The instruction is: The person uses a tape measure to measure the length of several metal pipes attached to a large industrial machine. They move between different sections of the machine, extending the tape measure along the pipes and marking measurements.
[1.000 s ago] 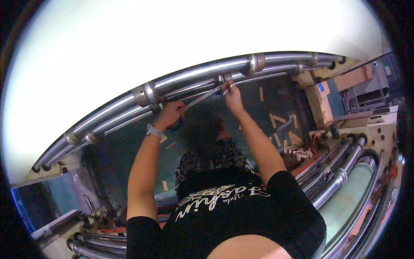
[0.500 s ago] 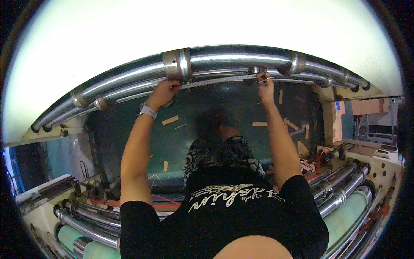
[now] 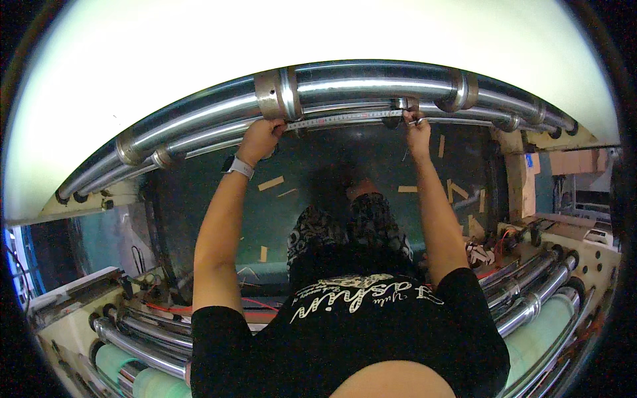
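Note:
A thin metal measuring tape [image 3: 342, 119] is stretched level just under a thick polished steel roller [image 3: 371, 86] at the top of the view. My left hand [image 3: 260, 138], with a watch on the wrist, pinches the tape's left end below a wide metal collar [image 3: 279, 93]. My right hand [image 3: 417, 126] pinches the right end near a second collar [image 3: 459, 91]. Both arms reach up and forward from my black shirt.
More steel rollers curve along the lower left [image 3: 133, 335] and lower right [image 3: 531, 302]. A dark sheet with tan tape strips [image 3: 271, 183] lies beneath the arms. A beige machine frame [image 3: 521, 179] stands at right, with wiring [image 3: 481, 252] near it.
The view has shifted so the roller sits more level and centred. Both hands moved apart along the roller, and the tape between them is now stretched longer.

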Tool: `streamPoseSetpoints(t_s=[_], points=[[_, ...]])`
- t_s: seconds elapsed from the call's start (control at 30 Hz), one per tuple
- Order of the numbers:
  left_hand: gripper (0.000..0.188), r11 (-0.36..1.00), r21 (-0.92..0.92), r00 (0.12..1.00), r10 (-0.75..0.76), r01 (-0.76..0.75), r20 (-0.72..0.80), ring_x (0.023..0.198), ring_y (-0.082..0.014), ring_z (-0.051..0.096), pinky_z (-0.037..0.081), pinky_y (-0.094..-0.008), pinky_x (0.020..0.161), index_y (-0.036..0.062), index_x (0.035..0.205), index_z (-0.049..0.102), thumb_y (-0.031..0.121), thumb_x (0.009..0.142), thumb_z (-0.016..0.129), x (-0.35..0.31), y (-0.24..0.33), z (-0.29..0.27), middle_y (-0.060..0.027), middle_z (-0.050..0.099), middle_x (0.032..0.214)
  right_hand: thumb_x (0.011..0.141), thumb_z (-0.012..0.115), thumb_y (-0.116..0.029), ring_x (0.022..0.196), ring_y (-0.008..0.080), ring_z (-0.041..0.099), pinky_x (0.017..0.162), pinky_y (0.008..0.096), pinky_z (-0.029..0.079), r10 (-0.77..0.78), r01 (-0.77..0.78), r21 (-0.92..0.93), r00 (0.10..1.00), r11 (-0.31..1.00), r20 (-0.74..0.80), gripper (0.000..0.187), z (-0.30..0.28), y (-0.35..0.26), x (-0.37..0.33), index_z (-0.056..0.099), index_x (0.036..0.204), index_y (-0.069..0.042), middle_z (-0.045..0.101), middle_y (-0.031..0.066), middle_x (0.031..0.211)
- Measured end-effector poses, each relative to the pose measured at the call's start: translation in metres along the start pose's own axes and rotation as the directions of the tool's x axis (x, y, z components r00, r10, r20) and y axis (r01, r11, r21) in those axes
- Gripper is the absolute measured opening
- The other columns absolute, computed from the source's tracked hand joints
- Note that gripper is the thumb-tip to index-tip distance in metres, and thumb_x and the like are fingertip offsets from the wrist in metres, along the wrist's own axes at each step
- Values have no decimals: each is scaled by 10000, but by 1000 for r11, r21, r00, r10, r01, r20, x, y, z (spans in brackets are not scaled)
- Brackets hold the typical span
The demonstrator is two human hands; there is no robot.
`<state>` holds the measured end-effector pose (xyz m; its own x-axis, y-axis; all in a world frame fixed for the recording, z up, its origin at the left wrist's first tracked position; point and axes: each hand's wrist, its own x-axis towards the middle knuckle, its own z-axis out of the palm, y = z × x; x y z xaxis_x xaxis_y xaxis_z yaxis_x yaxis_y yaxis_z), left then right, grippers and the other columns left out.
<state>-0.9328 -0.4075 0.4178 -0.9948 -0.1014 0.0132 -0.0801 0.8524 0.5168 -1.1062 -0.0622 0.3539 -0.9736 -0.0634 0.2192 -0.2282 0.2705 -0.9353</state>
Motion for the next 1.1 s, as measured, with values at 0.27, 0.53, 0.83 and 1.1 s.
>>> streamPoseSetpoints(t_s=[0.27,0.53,0.83,1.1], points=[[180,1000,-5,1000,0,0,-18,724,-345,582,459,-423,624,81,893,628,207,808,531,-1,-18,10,-180,602,770,763,644,-410,494,89,437,400,218,303,661,-666,462,723,586,203,327,17,-7,-40,547,797,-100,524,-9,614],[185,994,110,999,31,-27,-34,707,-357,578,455,-432,613,71,895,629,214,815,543,1,-16,17,-188,603,770,789,613,-401,538,105,462,402,233,318,558,-594,617,779,515,284,339,28,40,-32,530,860,-80,555,24,716],[188,991,3,991,-131,131,2,822,-365,564,454,-430,663,76,928,621,208,819,541,-4,1,5,-187,602,865,776,652,-331,543,100,466,411,223,329,613,-697,600,685,393,393,300,21,26,-34,506,847,-79,543,11,701],[188,985,170,999,25,-22,-19,728,-336,592,470,-415,635,99,904,639,208,831,504,1,9,8,-166,614,768,779,642,-335,490,101,439,371,225,278,618,-591,686,743,425,257,290,27,9,-35,536,788,-66,531,13,652]])
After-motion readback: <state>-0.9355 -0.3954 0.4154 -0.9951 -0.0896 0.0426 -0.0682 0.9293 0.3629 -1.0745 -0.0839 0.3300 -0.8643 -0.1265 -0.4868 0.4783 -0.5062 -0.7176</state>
